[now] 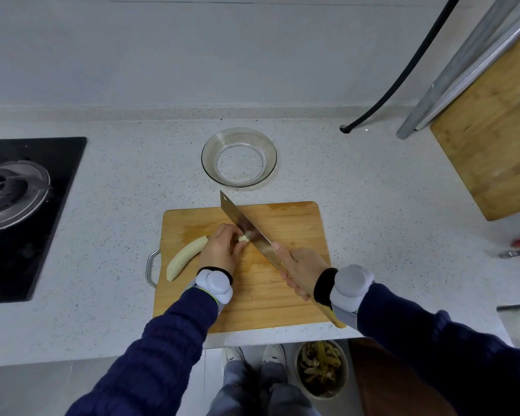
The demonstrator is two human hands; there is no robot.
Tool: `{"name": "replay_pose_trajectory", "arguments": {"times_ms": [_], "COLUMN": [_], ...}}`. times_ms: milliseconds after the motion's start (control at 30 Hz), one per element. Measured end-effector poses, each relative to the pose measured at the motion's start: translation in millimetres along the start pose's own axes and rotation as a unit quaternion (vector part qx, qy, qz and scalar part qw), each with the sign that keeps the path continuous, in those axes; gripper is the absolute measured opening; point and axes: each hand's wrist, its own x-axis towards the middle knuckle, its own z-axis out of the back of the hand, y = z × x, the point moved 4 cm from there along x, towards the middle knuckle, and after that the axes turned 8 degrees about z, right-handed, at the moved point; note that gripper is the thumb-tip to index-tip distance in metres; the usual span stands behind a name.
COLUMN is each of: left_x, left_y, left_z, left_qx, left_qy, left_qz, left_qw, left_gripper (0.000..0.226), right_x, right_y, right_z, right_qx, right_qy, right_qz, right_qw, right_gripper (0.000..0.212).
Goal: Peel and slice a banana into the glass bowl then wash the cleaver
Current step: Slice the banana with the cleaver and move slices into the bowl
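1. Pinning peeled banana point(186, 256) on cutting board point(297, 229), left hand point(219, 250) curled over its end (a stub, perhaps).
2. Gripping cleaver point(246, 228) handle fully in right hand point(300, 271).
3. Tuck knuckles, slice straight down; empty glass bowl point(207, 163) just beyond.

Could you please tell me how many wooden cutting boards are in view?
2. One cutting board lies flat in the centre, bearing the banana; a second board is at the upper right, partly cut off by the frame. Others may lie outside view.
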Motion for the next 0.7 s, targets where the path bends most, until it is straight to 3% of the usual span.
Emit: {"name": "replay_pose_trajectory", "arguments": {"times_ms": [500, 700], "left_x": [1.4, 1.5], "left_y": [1.7, 1.2], "left_z": [-0.7, -0.3], "left_qx": [0.010, 0.013], "left_qy": [0.000, -0.001], "left_qz": [-0.010, -0.014], "left_qw": [1.000, 1.000], "left_gripper": [0.013, 0.012], "right_x": [15.6, 18.8], "right_y": [10.5, 5.6], "right_z": [-8.1, -9.5], "right_qx": [-0.085, -0.049], "right_qy": [0.011, -0.001], "right_qz": [0.006, -0.009], "right_qw": [0.996, 0.999], "right_gripper": [0.067, 0.065]}}
